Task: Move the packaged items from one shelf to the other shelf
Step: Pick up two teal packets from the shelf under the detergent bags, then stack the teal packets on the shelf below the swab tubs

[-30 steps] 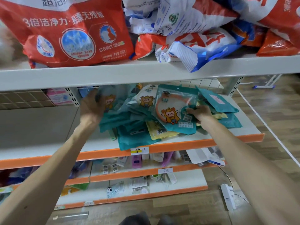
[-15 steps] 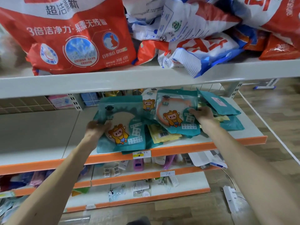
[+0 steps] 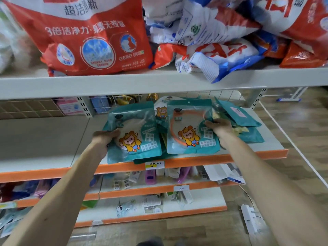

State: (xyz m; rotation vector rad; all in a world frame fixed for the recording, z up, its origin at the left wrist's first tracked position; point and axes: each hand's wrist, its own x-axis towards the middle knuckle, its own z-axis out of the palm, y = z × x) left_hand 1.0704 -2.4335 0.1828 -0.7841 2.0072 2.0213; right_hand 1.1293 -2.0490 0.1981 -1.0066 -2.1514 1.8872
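Note:
Teal packets with a yellow cartoon figure lie in a pile on the right shelf (image 3: 269, 148) with the orange front strip. My left hand (image 3: 104, 136) grips the left edge of one teal packet (image 3: 134, 134), held tilted over the shelf's front. My right hand (image 3: 220, 126) grips the right edge of a second teal packet (image 3: 191, 128) with an orange ring inside. More teal packets (image 3: 237, 114) lie behind and to the right. The white shelf (image 3: 40, 137) to the left is bare.
Large red, white and blue bags (image 3: 95, 39) crowd the upper shelf (image 3: 159, 82) just above my hands. Lower shelves (image 3: 159, 189) hold small packaged goods. A white power strip (image 3: 250, 219) lies on the wooden floor at the right.
My left hand has pulled a teal packet out of the pile toward the shelf's front. My right hand has lifted its packet with the orange ring more upright.

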